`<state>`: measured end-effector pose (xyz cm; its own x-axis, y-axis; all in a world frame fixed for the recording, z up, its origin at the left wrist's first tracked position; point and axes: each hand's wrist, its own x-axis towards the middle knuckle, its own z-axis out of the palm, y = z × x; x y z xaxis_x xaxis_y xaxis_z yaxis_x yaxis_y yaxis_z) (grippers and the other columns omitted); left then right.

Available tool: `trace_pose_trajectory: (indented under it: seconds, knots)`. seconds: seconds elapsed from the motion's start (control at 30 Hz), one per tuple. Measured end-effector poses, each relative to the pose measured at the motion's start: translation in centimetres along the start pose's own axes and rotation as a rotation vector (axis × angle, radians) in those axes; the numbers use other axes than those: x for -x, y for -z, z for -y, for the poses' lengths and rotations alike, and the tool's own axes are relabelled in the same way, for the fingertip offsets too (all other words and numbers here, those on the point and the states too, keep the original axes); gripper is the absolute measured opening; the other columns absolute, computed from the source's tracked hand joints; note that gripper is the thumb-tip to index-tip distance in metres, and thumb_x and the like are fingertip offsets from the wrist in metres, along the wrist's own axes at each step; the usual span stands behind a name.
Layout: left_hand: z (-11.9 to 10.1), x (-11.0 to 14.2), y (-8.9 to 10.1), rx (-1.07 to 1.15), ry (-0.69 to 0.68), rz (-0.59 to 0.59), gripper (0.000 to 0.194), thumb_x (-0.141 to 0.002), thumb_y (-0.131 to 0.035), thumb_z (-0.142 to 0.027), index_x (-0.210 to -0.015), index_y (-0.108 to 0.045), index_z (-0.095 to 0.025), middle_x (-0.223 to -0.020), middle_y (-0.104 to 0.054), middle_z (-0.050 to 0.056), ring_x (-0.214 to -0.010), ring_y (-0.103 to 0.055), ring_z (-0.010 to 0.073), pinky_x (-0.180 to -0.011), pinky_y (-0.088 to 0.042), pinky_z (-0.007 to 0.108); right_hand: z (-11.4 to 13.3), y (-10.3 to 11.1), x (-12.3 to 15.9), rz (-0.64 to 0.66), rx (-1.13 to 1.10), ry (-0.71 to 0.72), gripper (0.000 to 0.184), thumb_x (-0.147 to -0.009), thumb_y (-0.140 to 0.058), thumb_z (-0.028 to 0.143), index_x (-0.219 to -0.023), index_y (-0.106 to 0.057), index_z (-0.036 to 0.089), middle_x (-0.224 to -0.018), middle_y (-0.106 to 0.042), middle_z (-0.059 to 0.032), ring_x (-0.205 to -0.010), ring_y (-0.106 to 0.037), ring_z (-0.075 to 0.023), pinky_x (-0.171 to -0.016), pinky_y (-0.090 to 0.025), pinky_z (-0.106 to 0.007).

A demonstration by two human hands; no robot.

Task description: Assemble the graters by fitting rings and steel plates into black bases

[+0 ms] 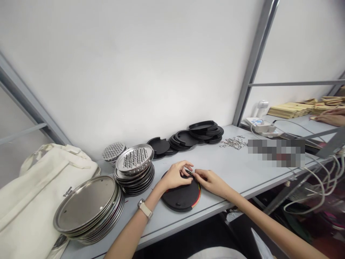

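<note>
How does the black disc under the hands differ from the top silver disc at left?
The black disc is matte; the silver disc is shiny metal. The black disc lies on the table; the silver disc tops a stack. The black disc looks smaller than the silver disc. Both are round.

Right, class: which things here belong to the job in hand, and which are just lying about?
Likely the job:
black disc, left hand over it, right hand at its edge
similar black round pieces
small loose metal pieces, perhaps
stacked metal discs, perhaps

Likely lying about:
cream bag
white cables
</note>
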<state>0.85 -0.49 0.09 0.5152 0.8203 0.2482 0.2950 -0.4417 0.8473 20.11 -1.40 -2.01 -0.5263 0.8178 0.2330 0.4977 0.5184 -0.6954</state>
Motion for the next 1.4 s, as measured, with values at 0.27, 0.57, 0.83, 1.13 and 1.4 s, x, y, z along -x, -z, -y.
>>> trace_pose_trajectory:
  seconds: [0.27,0.57,0.83,1.13,1.4]
  knots:
    - [0.36,-0.05,-0.05,-0.003,0.008,-0.006,0.046,-0.064,-0.066,-0.016,-0.110,-0.057,-0.018,-0.094,-0.062,0.004,-0.071,-0.057,0.0104,-0.065,-0.046,0.022,-0.05,0.15,0.14,0.014,-0.055,-0.009,0.039,-0.095,-0.033,0.042,-0.064,-0.036,0.019,-0.056,-0.033,0.0057,-0.052,-0.031,-0.0090,-0.051,-0.025,-0.023]
    - [0.67,-0.14,0.07,0.028,-0.001,0.010,0.048,-0.065,-0.067,-0.017,-0.112,-0.057,-0.018,-0.085,-0.059,0.001,-0.074,-0.057,0.0122,-0.068,-0.047,0.023,-0.22,0.13,0.01,0.009,-0.099,-0.012,0.037,-0.095,-0.034,0.040,-0.064,-0.034,0.019,-0.058,-0.031,0.0058,-0.054,-0.030,-0.0093,-0.051,-0.025,-0.023]
    - [0.45,-0.08,0.13,0.033,-0.001,0.013,0.048,-0.065,-0.066,-0.014,-0.112,-0.057,-0.018,-0.084,-0.059,0.001,-0.074,-0.057,0.0121,-0.068,-0.047,0.023,-0.08,0.15,0.13,0.001,-0.080,-0.003,0.032,-0.092,-0.037,0.033,-0.063,-0.031,0.020,-0.058,-0.030,0.0059,-0.054,-0.030,-0.0094,-0.052,-0.026,-0.023]
    - [0.48,-0.06,0.17,0.020,-0.011,0.020,0.048,-0.066,-0.068,-0.016,-0.113,-0.056,-0.019,-0.084,-0.060,0.001,-0.074,-0.057,0.0120,-0.068,-0.047,0.023,0.09,0.16,0.28,0.003,-0.026,0.000,0.027,-0.090,-0.037,0.028,-0.065,-0.032,0.020,-0.058,-0.033,0.0061,-0.053,-0.032,-0.0093,-0.052,-0.026,-0.023]
    - [0.48,-0.03,0.22,0.037,-0.013,0.024,0.051,-0.064,-0.067,-0.011,-0.113,-0.056,-0.019,-0.086,-0.060,0.002,-0.077,-0.059,0.0131,-0.069,-0.047,0.023,0.27,0.14,0.22,-0.004,0.045,-0.007,0.025,-0.088,-0.036,0.024,-0.064,-0.031,0.020,-0.056,-0.034,0.0063,-0.052,-0.033,-0.0093,-0.051,-0.026,-0.023]
